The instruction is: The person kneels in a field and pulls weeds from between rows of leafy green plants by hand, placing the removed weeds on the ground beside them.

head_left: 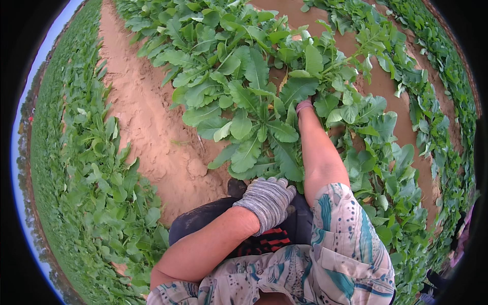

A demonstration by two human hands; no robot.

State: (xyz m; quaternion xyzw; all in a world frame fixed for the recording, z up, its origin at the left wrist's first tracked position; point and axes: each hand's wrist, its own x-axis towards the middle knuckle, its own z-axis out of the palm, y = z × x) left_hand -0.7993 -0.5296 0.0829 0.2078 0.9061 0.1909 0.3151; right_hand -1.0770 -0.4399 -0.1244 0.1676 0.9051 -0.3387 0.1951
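My left hand (268, 201), in a grey striped knit glove, lies over my dark-trousered knee (195, 218). Its fingers curl downward, and whatever is under them is hidden. Just ahead of it stands a broad leafy green plant (262, 119) with long, lobed leaves. My right arm stretches forward along this plant's right side. Of my right hand (304, 105) only a pinkish edge at the wrist shows; leaves cover the fingers, so their grip cannot be seen.
Dense rows of similar leafy plants (96, 203) run on the left and the right (401, 168). A strip of bare sandy soil (147, 117) lies to my left, and another furrow (394, 96) runs beyond the plants at right. Some dark and pink cloth (461, 239) shows at the far right edge.
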